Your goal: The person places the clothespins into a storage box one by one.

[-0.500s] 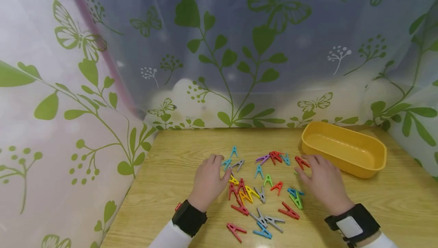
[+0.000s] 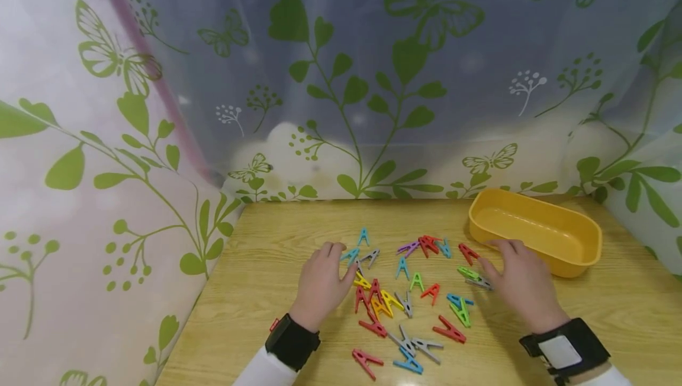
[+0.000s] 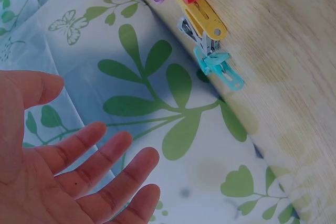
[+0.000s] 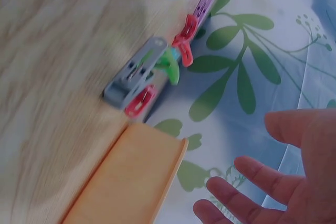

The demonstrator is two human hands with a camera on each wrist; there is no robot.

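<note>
Colourful plastic clothespins lie scattered over the wooden table between my two hands. My left hand (image 2: 322, 282) hovers at the left edge of the group, fingers relaxed and holding nothing, nearest to a light blue clothespin (image 2: 350, 255) and a yellow clothespin (image 2: 362, 281). The left wrist view shows its palm and spread fingers, with a cyan clothespin (image 3: 218, 66) beyond. My right hand (image 2: 524, 285) is on the right, thumb apart from the fingers and nothing held. By its thumb lie a green clothespin (image 2: 469, 273) and a grey clothespin (image 4: 135, 72); a red clothespin (image 2: 469, 253) lies just beyond.
A yellow plastic basin (image 2: 591, 244) stands at the back right, just past my right hand. Several more clothespins, such as a red one (image 2: 367, 363), lie toward the front. A leaf-patterned curtain (image 2: 341, 137) borders the table at the back and sides.
My right hand has moved to the right, away from the clothespins, uncovering the green and grey ones by its thumb. The left hand has barely moved.
</note>
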